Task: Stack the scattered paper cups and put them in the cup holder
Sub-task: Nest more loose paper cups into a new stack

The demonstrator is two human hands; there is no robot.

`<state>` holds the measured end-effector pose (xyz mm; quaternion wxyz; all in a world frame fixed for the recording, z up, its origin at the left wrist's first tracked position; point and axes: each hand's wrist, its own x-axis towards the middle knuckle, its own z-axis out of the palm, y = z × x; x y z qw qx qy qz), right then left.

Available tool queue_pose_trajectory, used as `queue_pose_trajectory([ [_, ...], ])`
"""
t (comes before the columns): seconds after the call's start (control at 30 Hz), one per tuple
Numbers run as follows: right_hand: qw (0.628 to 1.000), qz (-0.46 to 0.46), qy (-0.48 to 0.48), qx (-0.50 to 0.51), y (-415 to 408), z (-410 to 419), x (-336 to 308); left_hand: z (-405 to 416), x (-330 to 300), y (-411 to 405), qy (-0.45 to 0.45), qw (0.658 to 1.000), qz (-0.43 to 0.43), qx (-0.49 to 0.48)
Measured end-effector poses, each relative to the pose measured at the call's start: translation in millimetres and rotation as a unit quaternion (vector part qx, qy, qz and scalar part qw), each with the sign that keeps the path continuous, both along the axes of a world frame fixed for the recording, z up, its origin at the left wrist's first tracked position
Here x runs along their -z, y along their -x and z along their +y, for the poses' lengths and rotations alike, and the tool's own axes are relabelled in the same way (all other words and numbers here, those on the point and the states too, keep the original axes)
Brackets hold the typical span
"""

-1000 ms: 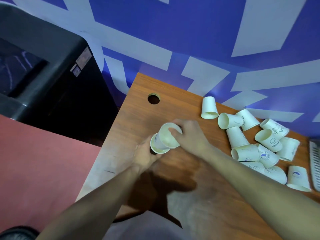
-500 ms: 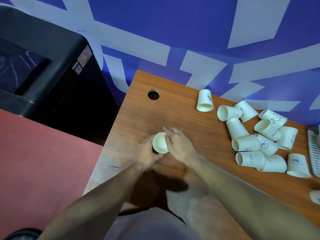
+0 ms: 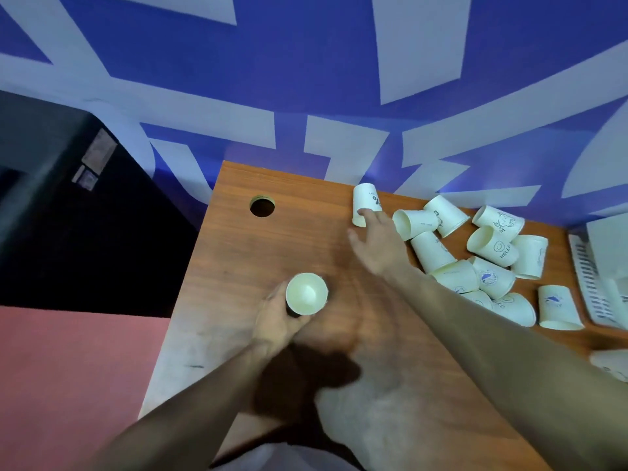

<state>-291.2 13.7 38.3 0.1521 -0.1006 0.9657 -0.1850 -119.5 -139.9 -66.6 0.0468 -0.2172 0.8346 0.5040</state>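
Note:
My left hand (image 3: pixel 277 319) grips a stack of white paper cups (image 3: pixel 306 294), mouth up, just above the wooden table (image 3: pixel 238 253) near its left side. My right hand (image 3: pixel 377 243) stretches out with spread fingers toward an upside-down cup (image 3: pixel 365 202) at the back; its fingertips touch that cup's lower rim. Several more white cups (image 3: pixel 492 263), some printed with "HELLO" and small pictures, lie scattered and tipped on the right half of the table.
A round cable hole (image 3: pixel 262 206) opens in the table's back left. A white ribbed object (image 3: pixel 591 280) sits at the right edge. A black cabinet (image 3: pixel 61 185) stands left of the table. A blue and white wall runs behind.
My right hand let go of the stack after pushing a cup into it and reached back right to the upside-down cup. My left hand keeps the stack.

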Motion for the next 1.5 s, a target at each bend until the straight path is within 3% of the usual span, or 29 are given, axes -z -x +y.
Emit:
queue_pose_trajectory([
  [0.13, 0.996, 0.02, -0.034, 0.083, 30.9, 9.0, 13.7, 12.0, -2.0, 13.4, 0.045, 0.999, -0.014, 0.009],
  [0.3, 0.989, -0.007, -0.007, 0.15, 62.6, 5.7, 35.7, 18.3, 5.9, 19.6, 0.06, 0.998, -0.024, -0.003],
  [0.67, 0.986, -0.063, 0.018, 0.154, 75.8, 5.6, 58.0, 20.9, 7.2, 16.5, 0.031, 0.999, -0.016, -0.018],
  [0.93, 0.989, -0.064, 0.126, 0.052, 41.3, 10.6, 19.6, 25.3, -1.7, 16.6, 0.025, 0.998, -0.039, -0.039],
  [1.07, 0.986, -0.035, 0.144, -0.075, 7.0, 11.1, -14.4, 22.9, -1.5, 15.9, 0.027, 0.998, -0.047, -0.033],
  [1.3, 0.966, -0.018, 0.047, -0.253, -49.5, 22.4, -50.5, 16.5, -7.8, 19.6, 0.032, 0.998, -0.058, 0.005],
  [1.5, 0.96, -0.021, -0.018, -0.279, -71.6, 11.1, -56.2, 12.4, -17.0, 21.1, 0.07, 0.992, -0.089, 0.062],
])
